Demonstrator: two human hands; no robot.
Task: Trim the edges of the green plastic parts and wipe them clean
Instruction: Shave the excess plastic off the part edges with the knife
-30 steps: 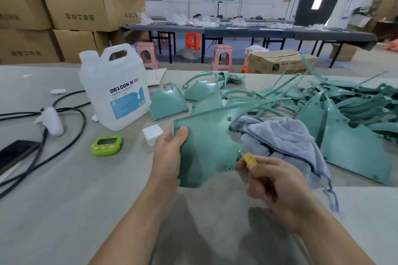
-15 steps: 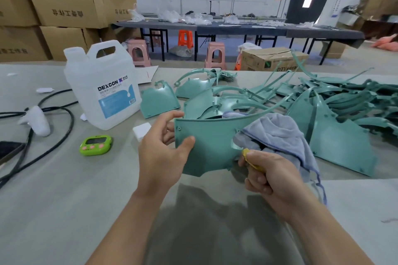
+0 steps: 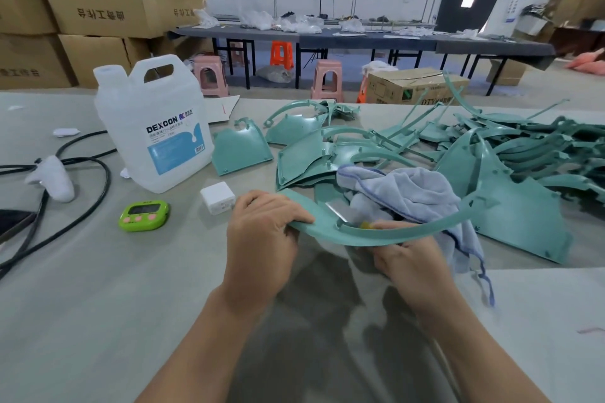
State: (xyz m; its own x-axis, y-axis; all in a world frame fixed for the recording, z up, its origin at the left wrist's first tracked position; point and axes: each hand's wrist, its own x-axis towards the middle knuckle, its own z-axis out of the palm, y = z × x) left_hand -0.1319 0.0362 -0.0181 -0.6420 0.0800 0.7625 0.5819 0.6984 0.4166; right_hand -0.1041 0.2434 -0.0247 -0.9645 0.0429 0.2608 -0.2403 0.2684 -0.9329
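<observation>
My left hand (image 3: 262,232) grips the left end of a green plastic part (image 3: 386,234), which lies nearly flat and edge-on, its curved rim toward me. Under that rim, my right hand (image 3: 409,262) holds a yellow-handled blade (image 3: 337,213) whose metal tip lies on the part's upper face. A pale blue cloth (image 3: 406,193) is bunched behind the part and hangs down past my right wrist. Several more green parts (image 3: 510,173) are heaped on the table to the right and behind.
A white DEXCON jug (image 3: 154,127) stands at the left. Near it lie a green timer (image 3: 144,215), a small white block (image 3: 217,197), black cables (image 3: 82,186) and a white controller (image 3: 54,178). Cardboard boxes, stools and a long table fill the background.
The green part has turned from facing me upright to lying nearly flat. My left hand shifted its grip to the part's left end, and the blade now lies on its upper face.
</observation>
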